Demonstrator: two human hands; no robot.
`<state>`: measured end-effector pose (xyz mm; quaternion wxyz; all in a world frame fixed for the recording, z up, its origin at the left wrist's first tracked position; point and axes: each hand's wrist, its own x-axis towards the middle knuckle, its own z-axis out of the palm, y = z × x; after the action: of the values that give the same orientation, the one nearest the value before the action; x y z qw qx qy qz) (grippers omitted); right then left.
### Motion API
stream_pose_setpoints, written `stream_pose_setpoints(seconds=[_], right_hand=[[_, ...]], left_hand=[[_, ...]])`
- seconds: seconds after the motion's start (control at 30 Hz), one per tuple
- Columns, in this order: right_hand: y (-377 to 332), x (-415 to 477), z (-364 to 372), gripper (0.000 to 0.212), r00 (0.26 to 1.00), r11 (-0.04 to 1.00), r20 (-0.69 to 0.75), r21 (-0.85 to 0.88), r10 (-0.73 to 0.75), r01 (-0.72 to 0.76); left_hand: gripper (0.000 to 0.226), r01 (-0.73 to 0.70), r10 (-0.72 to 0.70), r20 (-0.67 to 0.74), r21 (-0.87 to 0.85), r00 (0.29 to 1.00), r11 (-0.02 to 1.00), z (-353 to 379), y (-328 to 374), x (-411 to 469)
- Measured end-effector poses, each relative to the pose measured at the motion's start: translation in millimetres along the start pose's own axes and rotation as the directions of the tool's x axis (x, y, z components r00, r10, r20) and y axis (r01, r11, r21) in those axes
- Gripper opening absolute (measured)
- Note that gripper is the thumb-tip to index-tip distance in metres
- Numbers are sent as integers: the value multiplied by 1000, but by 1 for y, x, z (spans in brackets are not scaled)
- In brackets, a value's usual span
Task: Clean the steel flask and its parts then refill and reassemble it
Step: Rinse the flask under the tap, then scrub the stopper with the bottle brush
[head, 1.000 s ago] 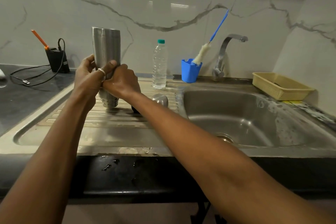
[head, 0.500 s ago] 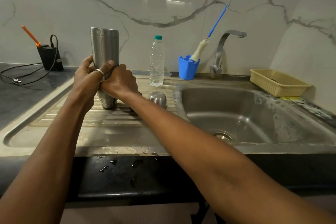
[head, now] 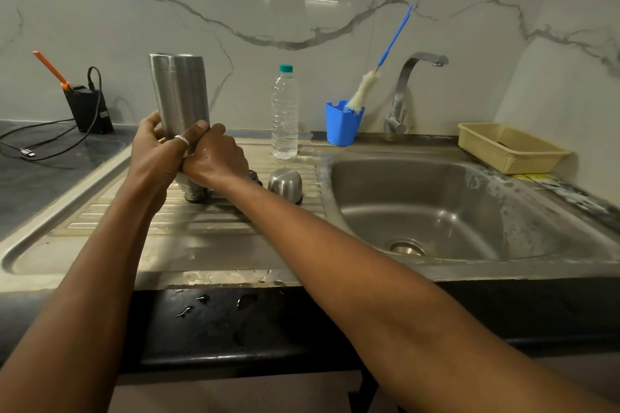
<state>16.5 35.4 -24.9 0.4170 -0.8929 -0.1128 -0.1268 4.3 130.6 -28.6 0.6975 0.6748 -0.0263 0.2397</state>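
Note:
The steel flask [head: 180, 90] stands upside down on the ribbed draining board [head: 208, 221], its threaded mouth touching the steel. My left hand [head: 157, 149] wraps its lower body from the left, and my right hand [head: 216, 159] grips it from the right; the two hands touch. The flask's steel cup lid [head: 285, 184] lies mouth down just right of my right wrist. A small dark part [head: 255, 176] shows behind that wrist, mostly hidden. A clear water bottle with a green cap [head: 284, 114] stands at the back of the board.
A blue cup [head: 340, 127] holds a bottle brush with a blue handle [head: 364, 90] beside the tap [head: 401, 100]. The sink basin [head: 453, 211] lies to the right, a yellow basket [head: 510, 147] beyond it. A black charger with cables [head: 89, 107] sits on the dark counter at left.
Both hands keep their grip on the inverted flask, which stays on the board. Only the camera view has shifted slightly.

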Motion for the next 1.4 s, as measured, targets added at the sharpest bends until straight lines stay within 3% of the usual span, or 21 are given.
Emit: stream_pose_setpoints(seconds=[0.2,0.3,0.37,0.47,0.53,0.63,0.77,1.0,1.2,1.3,1.4], right_hand=[[-1,-6,-16,62,998,999,50,-23,-42,43],[-3,-9,-33,65,994,997,80,-16,-79,80],[-4,-9,-49,62,986,990,114,-59,-118,125],[-4,-10,-76,51,964,974,237,-164,-117,159],[0,-10,-87,55,945,948,317,-270,-80,170],[10,-8,-89,44,903,888,429,-405,-28,219],[23,-14,-83,51,878,848,479,-466,1,253],[33,-12,-95,28,943,929,318,-309,-100,203],[45,-7,-177,30,990,989,22,-47,-142,143],[66,-8,-225,30,991,994,-85,23,-105,107],[106,-8,-261,25,993,988,-119,156,10,9]], left_hand=[[129,54,-51,-41,89,998,995,-2,1,-2],[135,66,-39,-129,214,991,975,2,6,-12],[123,29,47,-234,313,971,949,6,11,-22],[96,5,193,-434,415,880,910,12,21,-31],[81,14,261,-488,489,833,872,16,26,-35],[56,-35,343,-411,597,845,801,21,27,-41],[39,-88,368,-327,633,870,769,28,32,-51],[33,-137,365,-238,639,900,756,58,48,-71],[28,-262,401,-110,597,909,758,114,63,-74],[34,-249,290,-11,483,957,839,158,62,-75],[47,-95,69,85,365,994,926,205,51,-73]])
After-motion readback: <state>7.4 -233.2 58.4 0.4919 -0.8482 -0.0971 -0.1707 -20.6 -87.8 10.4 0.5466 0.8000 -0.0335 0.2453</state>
